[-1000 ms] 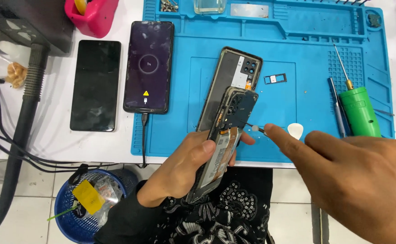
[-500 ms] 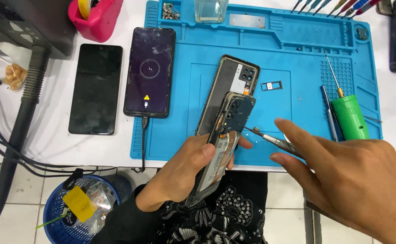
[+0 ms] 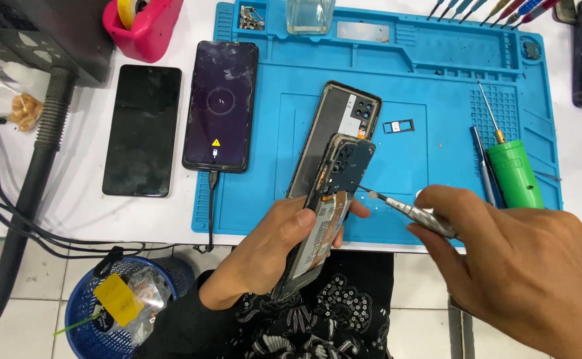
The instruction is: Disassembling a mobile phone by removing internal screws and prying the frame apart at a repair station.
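Left hand (image 3: pixel 274 249) grips the opened phone (image 3: pixel 331 199) upright over the blue mat (image 3: pixel 430 80); right hand (image 3: pixel 517 266) pinches tweezers (image 3: pixel 407 209), tip at the phone's edge.

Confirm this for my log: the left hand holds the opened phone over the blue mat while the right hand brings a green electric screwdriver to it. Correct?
Not quite. In the head view the right hand holds metal tweezers; the green electric screwdriver lies on the blue mat. The left hand does hold the opened phone.
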